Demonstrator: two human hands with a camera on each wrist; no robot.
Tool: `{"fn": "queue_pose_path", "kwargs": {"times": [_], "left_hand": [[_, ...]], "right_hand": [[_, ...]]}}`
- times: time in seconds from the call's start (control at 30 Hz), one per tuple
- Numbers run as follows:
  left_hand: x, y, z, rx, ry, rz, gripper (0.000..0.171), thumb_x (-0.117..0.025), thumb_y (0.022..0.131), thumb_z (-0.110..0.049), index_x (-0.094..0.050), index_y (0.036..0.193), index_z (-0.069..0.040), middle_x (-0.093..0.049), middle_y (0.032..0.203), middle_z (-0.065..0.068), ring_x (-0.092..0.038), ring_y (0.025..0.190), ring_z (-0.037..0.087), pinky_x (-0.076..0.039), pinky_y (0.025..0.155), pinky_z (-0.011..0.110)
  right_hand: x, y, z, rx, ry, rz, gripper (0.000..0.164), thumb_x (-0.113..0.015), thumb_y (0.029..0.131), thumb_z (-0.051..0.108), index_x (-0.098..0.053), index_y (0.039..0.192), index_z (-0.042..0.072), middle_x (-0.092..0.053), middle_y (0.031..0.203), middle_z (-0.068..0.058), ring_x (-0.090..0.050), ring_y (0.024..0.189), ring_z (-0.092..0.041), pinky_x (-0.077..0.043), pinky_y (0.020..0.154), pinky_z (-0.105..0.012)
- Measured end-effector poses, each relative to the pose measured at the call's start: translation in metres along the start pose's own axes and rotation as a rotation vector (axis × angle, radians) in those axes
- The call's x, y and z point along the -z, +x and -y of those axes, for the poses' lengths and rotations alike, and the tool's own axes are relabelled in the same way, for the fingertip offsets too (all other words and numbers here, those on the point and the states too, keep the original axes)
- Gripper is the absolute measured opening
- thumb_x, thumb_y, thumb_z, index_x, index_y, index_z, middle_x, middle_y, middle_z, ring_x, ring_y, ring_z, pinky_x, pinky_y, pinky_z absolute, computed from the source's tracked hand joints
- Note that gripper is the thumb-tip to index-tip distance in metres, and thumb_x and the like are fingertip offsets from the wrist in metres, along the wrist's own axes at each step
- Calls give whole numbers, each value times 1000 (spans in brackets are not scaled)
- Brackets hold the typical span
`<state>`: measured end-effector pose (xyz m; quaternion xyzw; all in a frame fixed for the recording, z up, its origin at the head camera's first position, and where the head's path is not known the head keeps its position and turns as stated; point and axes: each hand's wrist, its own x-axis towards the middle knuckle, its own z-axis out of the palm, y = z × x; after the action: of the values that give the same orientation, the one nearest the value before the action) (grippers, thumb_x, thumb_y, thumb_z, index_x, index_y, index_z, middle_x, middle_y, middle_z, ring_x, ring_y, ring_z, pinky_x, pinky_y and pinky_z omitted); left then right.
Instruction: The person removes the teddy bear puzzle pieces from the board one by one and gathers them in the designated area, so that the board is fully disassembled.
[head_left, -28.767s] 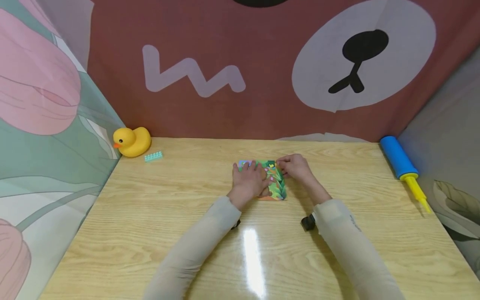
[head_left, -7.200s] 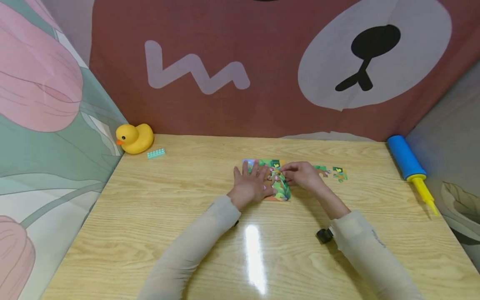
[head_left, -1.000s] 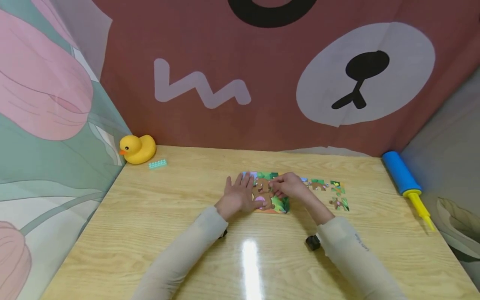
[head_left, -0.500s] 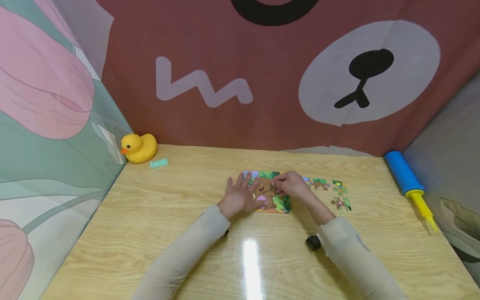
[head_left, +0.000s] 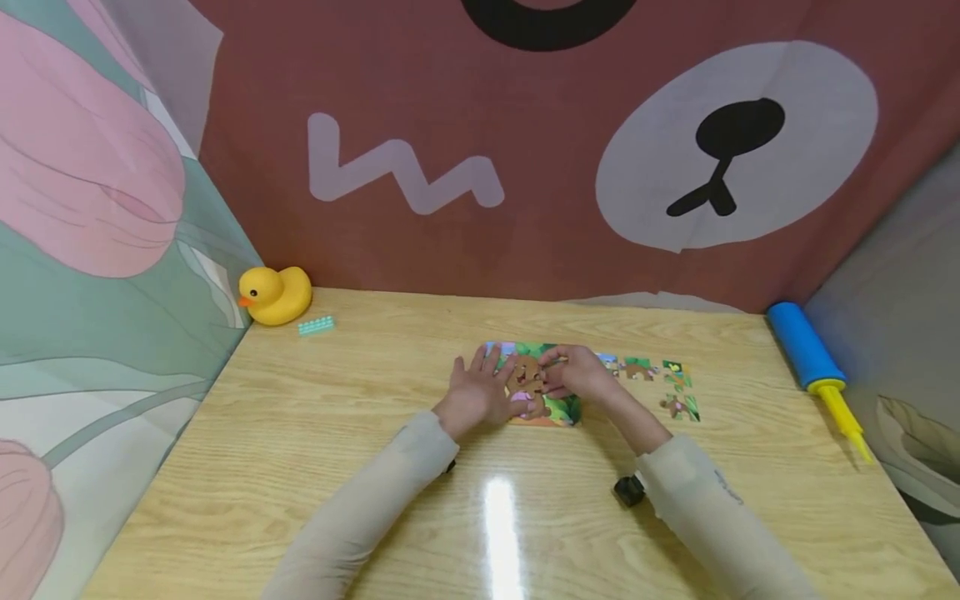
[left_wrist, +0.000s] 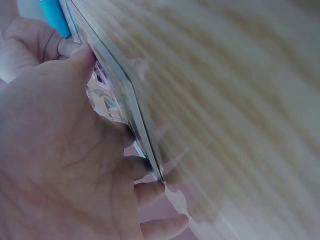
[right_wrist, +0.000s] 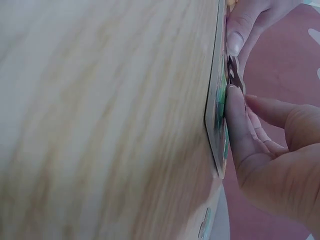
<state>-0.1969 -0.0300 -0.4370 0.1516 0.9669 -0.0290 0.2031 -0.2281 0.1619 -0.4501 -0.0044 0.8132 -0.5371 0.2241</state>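
A thin bear jigsaw puzzle (head_left: 567,410) lies on the table with a printed brown bear and green leaves. My left hand (head_left: 480,396) rests over its left part, fingers spread, hiding that side. My right hand (head_left: 576,372) is at the puzzle's upper right. In the right wrist view, its thumb and forefinger pinch the edge of a puzzle piece (right_wrist: 236,74) that tilts up from the board. From the left wrist, the raised piece (left_wrist: 105,100) shows beside my left palm. Several loose pieces lie to the right, among them a green-and-brown one (head_left: 639,369) and a lower one (head_left: 680,407).
A yellow rubber duck (head_left: 276,297) sits at the back left corner, with a mint toy brick (head_left: 316,326) in front of it. Along the right edge lies a blue and yellow hand pump (head_left: 813,367). A brown bear-print cloth (head_left: 390,250) hangs behind the wooden table (head_left: 337,467).
Since the oldest frame, several pieces have come to lie right of the puzzle. Over the last second both hands stay nearly in place; the right fingers shift slightly at the puzzle.
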Motion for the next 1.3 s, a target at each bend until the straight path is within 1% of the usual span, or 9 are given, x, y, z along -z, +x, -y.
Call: {"fn": "queue_pose_path", "kwargs": {"times": [0.1, 0.2, 0.33, 0.43, 0.53, 0.73, 0.93, 1.17, 1.3], "left_hand": [[0, -1, 1, 1, 2, 0, 86, -28, 97, -77, -1, 164, -30, 3, 173, 2, 0, 160, 25, -15, 127, 58], [0, -1, 2, -6, -4, -1, 85, -29, 98, -75, -2, 165, -29, 2, 173, 3, 0, 160, 25, -16, 127, 58], [1, 0, 1, -9, -4, 5, 86, -29, 98, -76, -2, 165, -29, 3, 173, 3, 0, 160, 26, -16, 127, 58], [1, 0, 0, -3, 1, 11, 88, -28, 96, -78, -2, 165, -29, 4, 173, 3, 0, 160, 25, -16, 127, 57], [2, 0, 0, -1, 7, 13, 88, -28, 96, -78, -2, 165, -29, 4, 173, 3, 0, 160, 25, -16, 127, 57], [2, 0, -1, 3, 0, 18, 85, -28, 98, -76, -2, 165, -29, 5, 173, 3, 1, 160, 26, -13, 127, 57], [2, 0, 0, 3, -7, 19, 84, -29, 98, -75, -2, 165, -30, 5, 173, 3, 1, 160, 26, -13, 127, 58], [3, -1, -1, -6, -5, 21, 83, -28, 99, -74, -3, 165, -29, 4, 173, 4, 0, 160, 27, -12, 127, 58], [2, -1, -2, -3, -3, 20, 83, -28, 99, -74, -3, 165, -29, 4, 173, 4, 0, 160, 27, -13, 127, 58]], "right_hand": [[-2, 0, 0, 3, 29, 3, 28, -61, 98, 4, -58, 125, -4, -73, 99, -19, -74, 76, -17, -63, 72, -31], [-3, 1, -1, 9, 49, 2, 30, -61, 97, 1, -56, 126, -6, -70, 99, -18, -74, 76, -17, -63, 73, -31], [-3, 1, -2, -2, 77, -8, 30, -60, 96, -3, -55, 126, -6, -68, 95, -15, -73, 74, -16, -63, 73, -30], [-2, 0, -3, -7, 99, -11, 29, -59, 97, -3, -56, 126, -6, -69, 92, -13, -72, 73, -15, -63, 72, -30], [1, -2, -3, -3, 131, -10, 30, -58, 97, -3, -56, 126, -7, -69, 92, -12, -71, 73, -14, -63, 73, -29], [14, -9, -11, 4, 171, 1, 33, -58, 98, -1, -53, 130, -7, -72, 97, -11, -72, 77, -13, -62, 75, -27], [30, -17, -23, 5, 214, 22, 38, -59, 100, 1, -49, 135, -7, -73, 98, -6, -72, 81, -11, -62, 78, -26], [50, -31, -30, 16, 203, 31, 45, -56, 102, 5, -42, 143, -8, -71, 108, -8, -72, 86, -10, -61, 84, -28], [62, -41, -33, 34, 230, 18, 47, -55, 103, 4, -38, 145, -10, -72, 104, -4, -74, 87, -9, -61, 85, -27]]}}
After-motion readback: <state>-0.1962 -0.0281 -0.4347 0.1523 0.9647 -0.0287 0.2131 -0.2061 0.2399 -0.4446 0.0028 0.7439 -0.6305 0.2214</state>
